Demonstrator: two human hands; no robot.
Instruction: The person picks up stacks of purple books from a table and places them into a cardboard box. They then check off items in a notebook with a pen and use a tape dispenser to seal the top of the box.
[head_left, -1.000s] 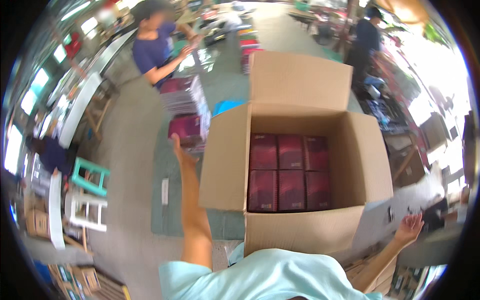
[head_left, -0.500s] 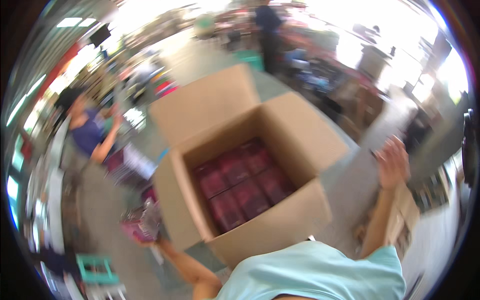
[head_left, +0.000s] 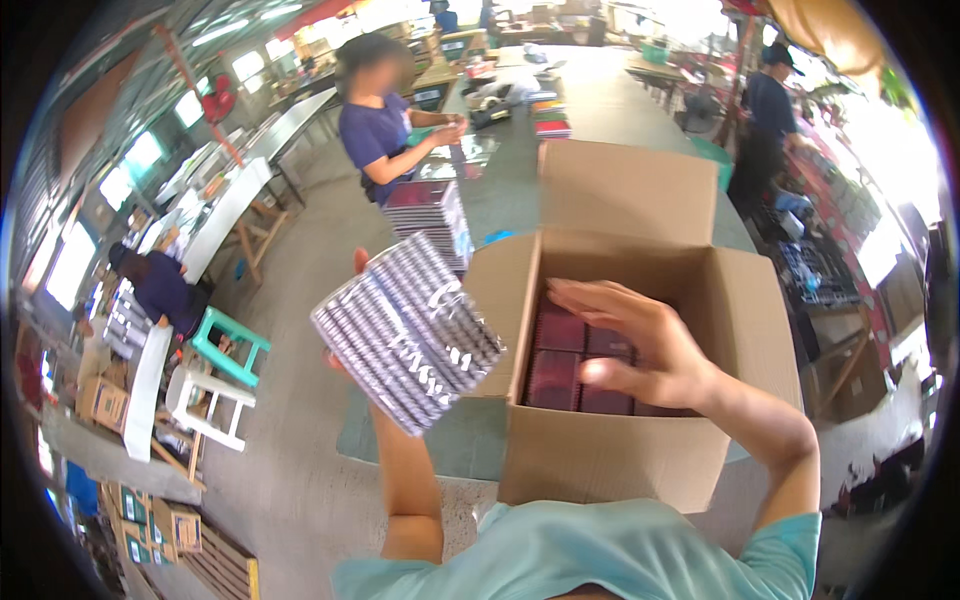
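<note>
My left hand (head_left: 338,366), mostly hidden behind it, grips a pack of spiral-bound notebooks (head_left: 410,335) in shiny clear wrap. The pack is tilted, its rows of spiral bindings facing me, to the left of an open cardboard box (head_left: 610,455). Over the mouth of the box, my right hand (head_left: 645,345) is open with nothing in it, fingers stretched to the left and thumb apart. Inside lie several dark red packs of notebooks (head_left: 553,376), side by side; my right hand and forearm cover part of them.
Behind the held pack, a tall stack of notebooks (head_left: 425,200) stands on the green table (head_left: 500,200). A co-worker in purple (head_left: 370,135) handles something at its left edge. Green and white stools (head_left: 225,345) are on the floor at left. Another person (head_left: 765,125) stands far right.
My left hand has raised the notebook pack from low beside the box. My right hand has come in from the far right to over the box. The view has turned left and sharpened.
</note>
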